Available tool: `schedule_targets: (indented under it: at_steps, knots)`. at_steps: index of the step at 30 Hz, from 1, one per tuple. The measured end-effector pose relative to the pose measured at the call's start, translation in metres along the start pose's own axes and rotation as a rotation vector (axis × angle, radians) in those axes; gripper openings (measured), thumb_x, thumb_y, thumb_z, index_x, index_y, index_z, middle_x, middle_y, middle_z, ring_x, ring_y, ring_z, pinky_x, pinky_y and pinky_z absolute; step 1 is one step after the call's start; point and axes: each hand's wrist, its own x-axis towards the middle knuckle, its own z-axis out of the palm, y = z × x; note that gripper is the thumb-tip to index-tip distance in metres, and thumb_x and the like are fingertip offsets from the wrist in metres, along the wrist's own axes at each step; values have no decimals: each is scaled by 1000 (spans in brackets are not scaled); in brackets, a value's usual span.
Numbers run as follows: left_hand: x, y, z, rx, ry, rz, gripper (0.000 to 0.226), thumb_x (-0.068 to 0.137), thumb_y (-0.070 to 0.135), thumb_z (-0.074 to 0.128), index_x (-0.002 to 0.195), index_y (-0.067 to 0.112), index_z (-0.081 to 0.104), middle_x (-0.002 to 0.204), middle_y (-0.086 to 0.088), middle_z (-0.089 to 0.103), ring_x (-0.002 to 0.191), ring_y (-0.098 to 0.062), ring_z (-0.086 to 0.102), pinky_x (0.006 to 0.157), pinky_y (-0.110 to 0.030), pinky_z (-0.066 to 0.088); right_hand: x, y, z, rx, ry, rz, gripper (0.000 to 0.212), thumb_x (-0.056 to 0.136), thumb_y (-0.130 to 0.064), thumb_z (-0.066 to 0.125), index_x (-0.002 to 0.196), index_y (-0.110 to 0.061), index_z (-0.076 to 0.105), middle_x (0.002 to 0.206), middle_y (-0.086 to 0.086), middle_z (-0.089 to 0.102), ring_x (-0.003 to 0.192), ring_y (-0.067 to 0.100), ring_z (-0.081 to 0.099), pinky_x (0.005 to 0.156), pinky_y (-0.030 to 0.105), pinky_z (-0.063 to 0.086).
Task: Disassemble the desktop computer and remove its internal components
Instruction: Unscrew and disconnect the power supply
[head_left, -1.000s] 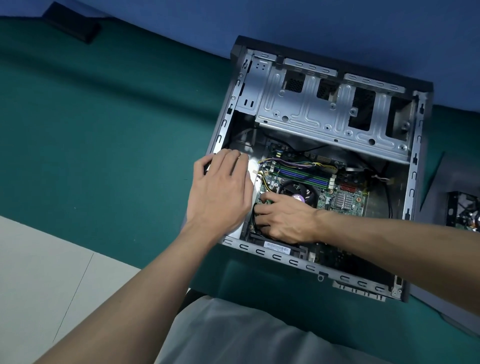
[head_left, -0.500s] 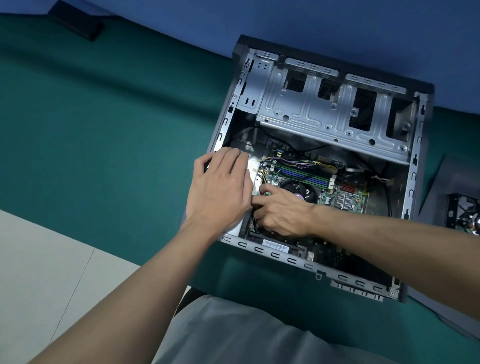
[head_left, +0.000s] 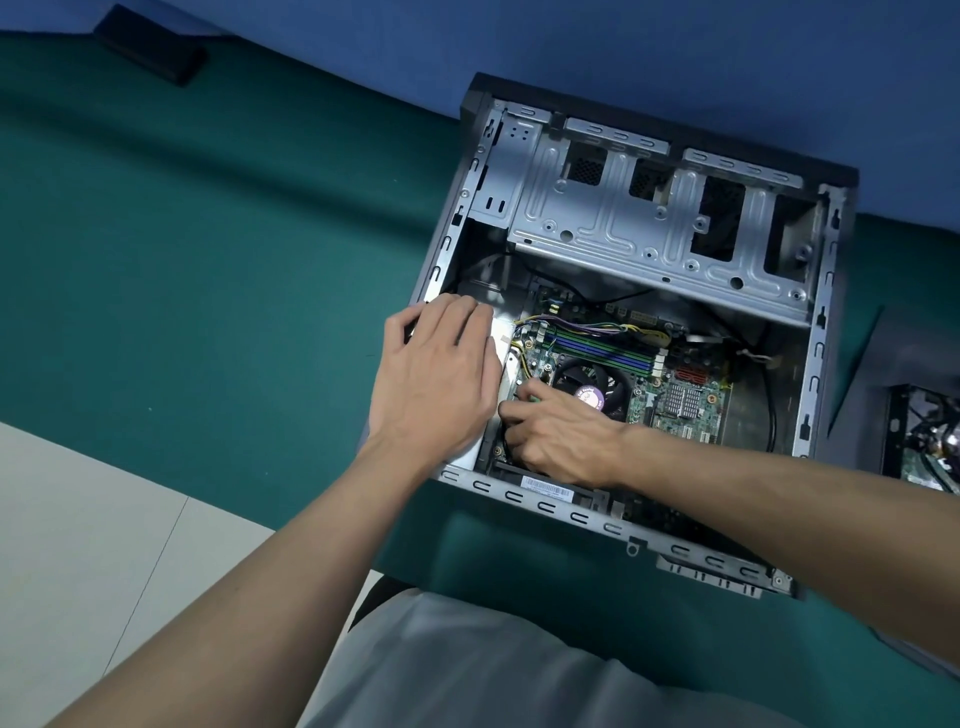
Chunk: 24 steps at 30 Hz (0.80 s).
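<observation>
Head camera looks straight down on the desktop computer case (head_left: 810, 395), lying on its side with the panel off, on a dark green felt-like table mat (head_left: 208, 260) and against a blue wall (head_left: 623, 47). Left hand (head_left: 436, 379) lies flat, fingers stretched and close together, palm pressed on a bright sheet-metal part at the case's left edge — resting there, gripping nothing that shows. Right hand (head_left: 561, 436) is down inside the case, fingers curled tight at the near-left corner of the motherboard (head_left: 670, 400), with a small green piece just showing at the fingertips; what exactly it pinches, I cannot tell. Right beside those knuckles sits the round black CPU cooler fan (head_left: 587, 384) with a purple sticker on its hub. Past it run the long slim RAM slots (head_left: 602, 351) in blue and green, and a ribbed silver heatsink (head_left: 684, 400) stands on the green board to the right. A stamped, perforated grey steel drive cage (head_left: 649, 218) spans the far half of the case. Thin yellow and purple wires (head_left: 597, 327) arc over the board's far edge. Another dark component (head_left: 924, 436) lies at the right edge, and a flat black object (head_left: 150, 47) far left.
</observation>
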Motion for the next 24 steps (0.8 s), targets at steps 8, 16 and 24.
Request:
schedule_targets:
  at_steps: [8, 16, 24]
  knots:
    - [1, 0, 1, -13, 13, -4, 29, 96, 27, 42, 118, 16, 57, 118, 5, 58, 118, -13, 48, 99, -33, 27, 5, 6, -3, -4, 3, 35, 34, 90, -20, 40, 57, -20, 47, 71, -6, 60, 88, 14, 34, 88, 33, 25]
    - [1, 0, 1, -12, 16, -3, 29, 96, 27, 42, 119, 17, 57, 119, 6, 58, 118, -12, 48, 99, -32, 27, 8, 12, -5, -58, -18, 74, 33, 89, -21, 43, 59, -21, 56, 70, -9, 62, 87, 10, 23, 87, 32, 20]
    - [1, 0, -1, -7, -6, -6, 30, 97, 27, 41, 120, 17, 57, 120, 6, 58, 119, -13, 47, 100, -33, 27, 8, 13, -6, -56, -15, 62, 35, 90, -22, 37, 57, -22, 48, 71, -10, 62, 88, 11, 25, 90, 33, 25]
